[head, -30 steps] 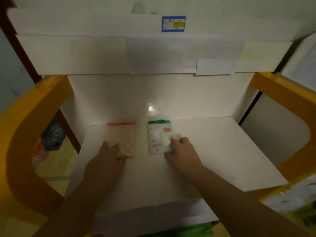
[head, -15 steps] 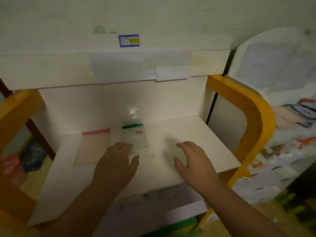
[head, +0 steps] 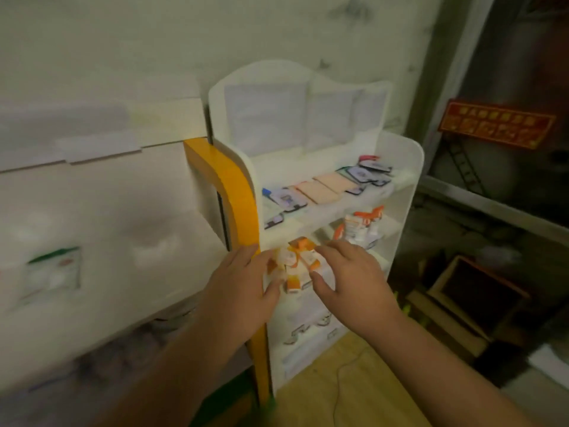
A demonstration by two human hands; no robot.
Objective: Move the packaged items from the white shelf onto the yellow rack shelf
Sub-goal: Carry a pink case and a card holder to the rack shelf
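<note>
Flanking boxy orange-white packets, both hands hover open.

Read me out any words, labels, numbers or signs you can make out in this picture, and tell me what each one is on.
Nothing here can be read.
Red sign on the dark wall at right: gold characters, too blurred to read.
Orange-and-white packets between the left hand and right hand: print too small.
Green-topped packet on the yellow rack shelf: blurred.
Dark-edged packets on the white shelf: labels unreadable.
</note>
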